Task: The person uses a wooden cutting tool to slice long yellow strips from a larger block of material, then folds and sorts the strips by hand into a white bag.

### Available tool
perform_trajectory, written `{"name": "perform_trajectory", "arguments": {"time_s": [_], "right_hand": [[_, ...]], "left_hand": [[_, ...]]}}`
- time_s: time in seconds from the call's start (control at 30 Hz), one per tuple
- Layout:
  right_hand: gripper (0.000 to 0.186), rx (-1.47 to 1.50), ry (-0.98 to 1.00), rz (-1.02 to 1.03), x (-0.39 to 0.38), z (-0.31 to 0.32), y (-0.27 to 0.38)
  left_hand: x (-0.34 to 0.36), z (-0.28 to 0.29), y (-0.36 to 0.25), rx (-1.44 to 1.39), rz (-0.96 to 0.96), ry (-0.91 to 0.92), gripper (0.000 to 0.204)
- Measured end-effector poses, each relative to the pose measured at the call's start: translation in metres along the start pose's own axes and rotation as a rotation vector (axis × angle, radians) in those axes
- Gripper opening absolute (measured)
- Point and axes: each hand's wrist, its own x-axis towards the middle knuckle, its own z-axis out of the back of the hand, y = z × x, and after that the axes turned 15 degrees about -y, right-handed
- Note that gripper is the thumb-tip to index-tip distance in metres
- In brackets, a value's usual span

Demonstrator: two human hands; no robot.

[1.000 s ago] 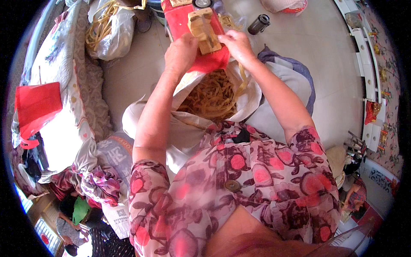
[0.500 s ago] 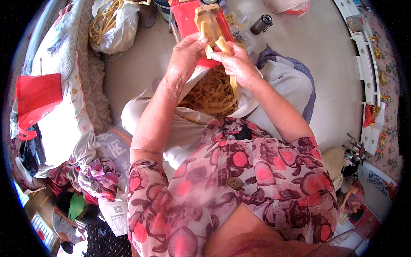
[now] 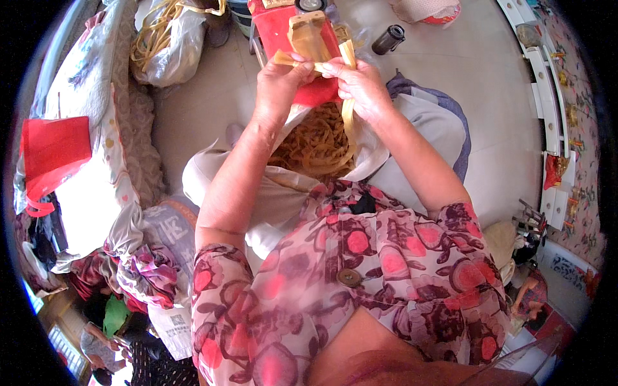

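Both hands meet in front of the wooden block, pinching a flat pale-yellow strip (image 3: 348,122) between them. My left hand (image 3: 278,87) is closed on one end, which sticks out past its fingers to the left. With thumb and fingers pressed together, my right hand (image 3: 362,89) grips the strip close to the left fingertips. One end of the strip stands up above the right hand, and a length hangs below it toward a heap of curled yellow-brown strips (image 3: 312,145) in my lap. The wooden block (image 3: 308,27) lies on a red stool-like surface (image 3: 270,32) just beyond my hands.
White cloth or bag material (image 3: 370,151) surrounds the heap. A dark cylindrical bottle (image 3: 388,40) lies on the floor to the right. At the far left is a plastic bag (image 3: 172,61) with more yellow strips. A bed-like surface with a red bag (image 3: 56,148) stands on the left.
My hands have come closer together, and the strip pieces between them have turned from lengthwise to crosswise. The left-hand end now points left. The view has shifted slightly.
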Motion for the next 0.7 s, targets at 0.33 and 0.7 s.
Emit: {"name": "perform_trajectory", "arguments": {"time_s": [0.33,0.7], "right_hand": [[0.014,-0.313,-0.119,0.296,0.023,-0.004,0.003],[0.013,-0.332,-0.145,0.458,0.055,-0.004,-0.02]], "left_hand": [[0.014,0.003,0.009,0.366,-0.107,-0.08,0.013],[0.036,0.004,0.02,0.736,-0.275,-0.149,0.015]]}}
